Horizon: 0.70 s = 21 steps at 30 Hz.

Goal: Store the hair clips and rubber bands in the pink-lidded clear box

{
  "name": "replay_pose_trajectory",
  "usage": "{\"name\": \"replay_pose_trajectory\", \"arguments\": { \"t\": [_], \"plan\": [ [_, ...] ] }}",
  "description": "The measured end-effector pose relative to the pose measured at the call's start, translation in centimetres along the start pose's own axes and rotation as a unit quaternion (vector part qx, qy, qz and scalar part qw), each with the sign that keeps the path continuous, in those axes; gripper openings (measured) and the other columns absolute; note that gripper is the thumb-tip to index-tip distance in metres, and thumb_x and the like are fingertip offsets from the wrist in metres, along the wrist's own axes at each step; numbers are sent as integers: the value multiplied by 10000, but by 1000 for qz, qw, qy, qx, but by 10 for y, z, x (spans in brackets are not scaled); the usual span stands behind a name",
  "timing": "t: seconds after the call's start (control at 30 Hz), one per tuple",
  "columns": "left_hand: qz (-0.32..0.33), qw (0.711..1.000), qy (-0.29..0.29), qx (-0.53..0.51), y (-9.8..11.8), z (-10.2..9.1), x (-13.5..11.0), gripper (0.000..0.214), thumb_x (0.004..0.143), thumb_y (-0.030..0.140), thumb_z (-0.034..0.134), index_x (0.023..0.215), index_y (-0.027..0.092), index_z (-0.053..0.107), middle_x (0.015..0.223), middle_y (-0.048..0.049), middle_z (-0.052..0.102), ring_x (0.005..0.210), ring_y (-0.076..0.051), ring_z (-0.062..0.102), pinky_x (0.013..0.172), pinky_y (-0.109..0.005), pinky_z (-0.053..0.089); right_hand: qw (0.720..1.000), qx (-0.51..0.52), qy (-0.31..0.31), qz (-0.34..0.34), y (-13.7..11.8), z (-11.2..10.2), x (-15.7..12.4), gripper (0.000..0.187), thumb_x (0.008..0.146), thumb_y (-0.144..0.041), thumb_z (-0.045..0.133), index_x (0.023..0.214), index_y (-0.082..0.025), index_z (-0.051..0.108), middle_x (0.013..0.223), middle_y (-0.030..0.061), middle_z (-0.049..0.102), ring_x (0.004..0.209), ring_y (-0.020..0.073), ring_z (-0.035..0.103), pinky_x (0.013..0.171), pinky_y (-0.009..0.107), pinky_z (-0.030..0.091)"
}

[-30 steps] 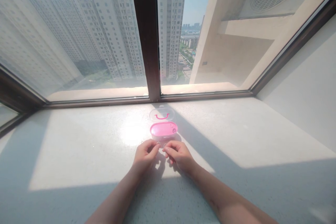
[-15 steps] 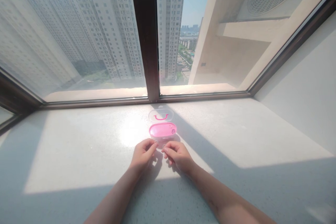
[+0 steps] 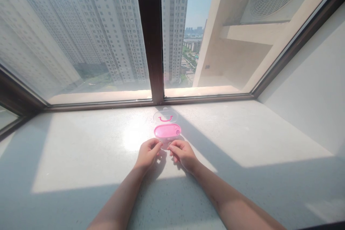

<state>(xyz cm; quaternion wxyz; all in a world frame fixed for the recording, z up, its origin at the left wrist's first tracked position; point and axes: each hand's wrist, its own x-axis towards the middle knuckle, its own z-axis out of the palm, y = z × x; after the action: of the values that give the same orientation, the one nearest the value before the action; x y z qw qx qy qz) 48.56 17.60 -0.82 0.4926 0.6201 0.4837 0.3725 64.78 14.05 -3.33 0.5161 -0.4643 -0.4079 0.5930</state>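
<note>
On the white sill, a small oval pink box (image 3: 167, 130) lies just beyond my fingertips, with a dark round mark at its right end. Behind it is a clear oval lid (image 3: 165, 112) with a curved pink handle (image 3: 165, 120). My left hand (image 3: 149, 153) is closed in a pinch at the near left of the box. Facing it, my right hand (image 3: 183, 153) pinches thumb against forefinger; a tiny pale curved edge shows at its tips. What either hand holds is too small to make out. The two hands are slightly apart.
A white speckled windowsill (image 3: 88, 151) spreads around, striped with sunlight and shadow. The dark window frame (image 3: 157, 61) rises right behind the lid. At the right stands a white wall (image 3: 302, 90). Tall buildings show through the glass.
The view has shifted slightly. Both hands stay in a pinch in front of the pink box, nearly unmoved. The lid and box appear to be in the same place.
</note>
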Motion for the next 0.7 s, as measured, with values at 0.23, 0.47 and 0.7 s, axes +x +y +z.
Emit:
{"name": "replay_pose_trajectory", "arguments": {
  "t": [0.23,0.47,0.7],
  "plan": [
    [25,999,7,30,-9,4,4,275,807,364,596,633,152,593,505,25,533,474,-117,514,485,-214,381,1000,5,5,-27,5,-1,2,216,766,-335,634,708,-126,639,548,-8,590,361,52,440,355,169,319],
    [42,998,-4,39,-20,6,7,256,806,349,595,636,157,587,543,9,556,488,-121,528,478,-211,398,999,-15,9,-36,5,1,4,215,754,-335,621,693,-129,626,545,-12,583,361,55,444,361,173,334],
    [32,999,-18,12,-23,6,9,260,814,368,578,651,166,558,515,25,534,424,-112,519,428,-206,401,998,-46,26,-45,7,3,2,198,747,-322,602,690,-134,624,540,-14,577,364,57,444,357,169,331]
  ]
}}
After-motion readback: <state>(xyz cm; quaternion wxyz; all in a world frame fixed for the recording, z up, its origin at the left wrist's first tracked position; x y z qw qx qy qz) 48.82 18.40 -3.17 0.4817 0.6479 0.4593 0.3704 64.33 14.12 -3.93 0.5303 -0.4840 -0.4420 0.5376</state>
